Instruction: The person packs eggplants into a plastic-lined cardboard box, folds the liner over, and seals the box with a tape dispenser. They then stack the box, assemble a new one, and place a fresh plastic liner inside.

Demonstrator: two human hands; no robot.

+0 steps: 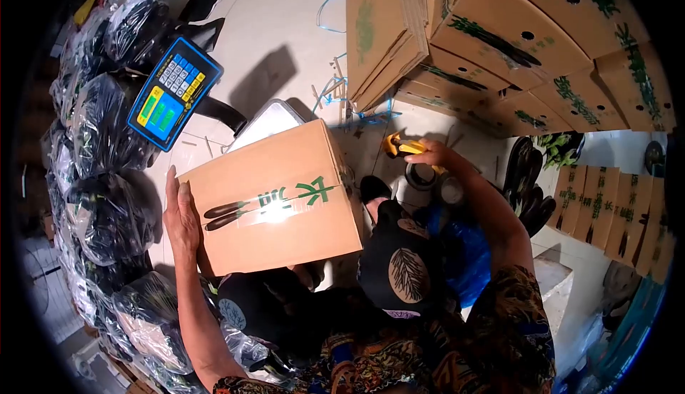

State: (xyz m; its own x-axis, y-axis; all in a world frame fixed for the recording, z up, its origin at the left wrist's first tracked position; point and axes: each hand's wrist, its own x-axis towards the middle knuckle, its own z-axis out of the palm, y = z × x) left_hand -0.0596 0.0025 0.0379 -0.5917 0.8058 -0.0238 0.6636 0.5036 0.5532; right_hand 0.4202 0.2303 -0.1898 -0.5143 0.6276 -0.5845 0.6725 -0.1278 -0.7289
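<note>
A closed brown cardboard box [300,233] with green characters and a picture of dark eggplants lies across the lap and the edge of a white scale plate [275,117]. My left hand [183,212] rests against the left side of the box, fingers extended along its edge. Shiny clear tape runs over the box top. To the right of the box, my right hand [428,153] grips a yellow tape dispenser [401,147], held clear of the cardboard. The scale's blue display [175,93] stands beyond the box at the upper left.
Plastic-wrapped bundles of dark eggplants [100,173] line the left side. Stacked cartons [499,44] fill the upper right, with flattened cardboard [382,33] beside them. Tape rolls [421,174], a blue plastic bag [467,258] and loose eggplants [526,180] lie at the right.
</note>
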